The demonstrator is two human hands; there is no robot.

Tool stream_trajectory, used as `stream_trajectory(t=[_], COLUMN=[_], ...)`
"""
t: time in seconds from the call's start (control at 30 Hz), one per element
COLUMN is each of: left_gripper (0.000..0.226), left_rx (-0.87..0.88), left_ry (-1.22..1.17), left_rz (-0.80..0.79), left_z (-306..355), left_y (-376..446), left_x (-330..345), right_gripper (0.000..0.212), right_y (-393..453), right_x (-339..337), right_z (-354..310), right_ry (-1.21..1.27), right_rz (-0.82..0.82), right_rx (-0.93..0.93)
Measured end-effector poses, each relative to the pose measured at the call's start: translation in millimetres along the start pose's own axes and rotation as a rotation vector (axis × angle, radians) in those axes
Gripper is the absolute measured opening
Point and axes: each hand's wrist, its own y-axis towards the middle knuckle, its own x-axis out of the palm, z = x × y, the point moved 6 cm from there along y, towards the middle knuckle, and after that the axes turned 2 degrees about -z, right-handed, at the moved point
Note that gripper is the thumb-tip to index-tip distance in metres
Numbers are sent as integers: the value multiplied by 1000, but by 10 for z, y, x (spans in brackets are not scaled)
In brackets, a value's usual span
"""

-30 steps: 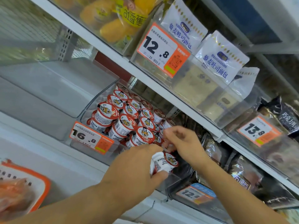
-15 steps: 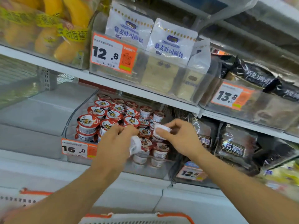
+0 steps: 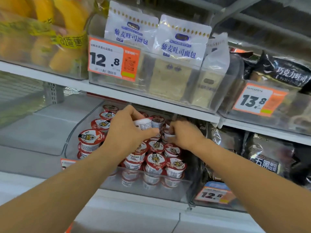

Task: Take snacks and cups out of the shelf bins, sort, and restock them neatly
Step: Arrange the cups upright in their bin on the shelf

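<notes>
Head: left hand holds cup; bin crowded

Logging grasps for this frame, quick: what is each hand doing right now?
Left hand: grips a white cup tipped on its side.
Right hand: fingers curled round a cup in the bin.

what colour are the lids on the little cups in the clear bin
Red and white, with a tiger picture in the middle; the cup lids show best in the head view, near the bin's front.
</notes>
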Motion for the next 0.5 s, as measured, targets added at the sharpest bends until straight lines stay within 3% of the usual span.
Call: stream_trajectory(t=[0.1,0.17,0.23,0.3,0.43,0.5], left_gripper=[51,57,65,74,94,97], left_rx=[-19,23,82,144,181,213], left_ry=[75,127,166,180,205,453], left_rz=[-17,-45,-84,-122,-224,-221], left_z=[-139,-170,-141,-81,-59,-81], left_y=[173,247,285,303,334,335], left_x=[109,210,303,367,441,442], right_gripper=[36,53,65,64,54,47], right_y=[-92,-196,-278,-272,-209,-177], right_x=[-84,-179,-168,-107,-73,-55], right_z=[-12,-22,-136,-184,-141,-75], right_ry=[88,437,841,1059,1106,1000], right_rz=[81,119,-44,-81,144,222], right_rx=[-75,-127,-227,-242,-163,-112])
